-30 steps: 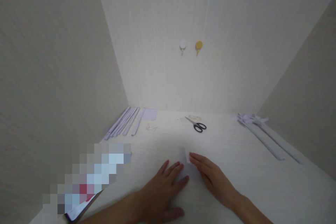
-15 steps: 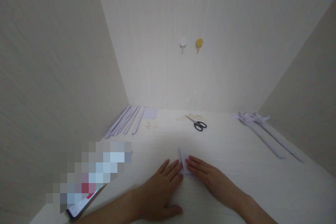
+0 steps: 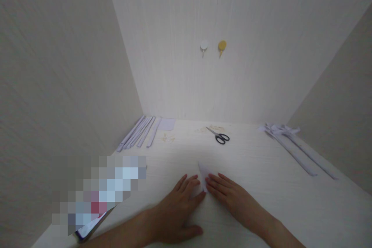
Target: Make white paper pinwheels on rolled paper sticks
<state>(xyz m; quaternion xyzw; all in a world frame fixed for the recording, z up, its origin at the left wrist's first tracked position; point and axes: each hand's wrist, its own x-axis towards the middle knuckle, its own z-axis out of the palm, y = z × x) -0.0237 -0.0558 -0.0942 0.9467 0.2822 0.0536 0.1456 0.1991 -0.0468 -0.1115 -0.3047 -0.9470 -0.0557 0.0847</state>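
The left hand (image 3: 178,207) lies low over the desk (image 3: 316,213), fingers spread and slightly bent, thumb well out to the side; its index fingertip meets the lower end of a small piece of folded paper (image 3: 203,171). The right hand (image 3: 228,193) is laid out flat, fingers straight and close together, their tips resting on the paper's right side; its thumb is hidden. Neither hand curls around anything.

The paper sits between the two hands at the near middle of the desk. It is thin, smooth and pale lilac-white, narrowing to a point at its far end; the right fingers cover part of it, so its full outline cannot be told.

The desk is whitish with a fine streaked grain. Beyond the hands lie metal scissors (image 3: 217,136) with black ring handles, blades together, near scattered thin tan bands (image 3: 216,128). More tan bands (image 3: 167,138) lie farther left, beside flat, narrow paper strips (image 3: 138,133) and a lilac paper square (image 3: 166,124). At the right, two long strips (image 3: 293,154) run from a crumpled, bow-like paper cluster (image 3: 279,128).

Near the left forearm is a slab-shaped device (image 3: 92,226) with a lit face, mostly pixelated. A white round hook (image 3: 204,45) and a yellow one (image 3: 222,45) are fixed to the streaked back wall (image 3: 171,54).
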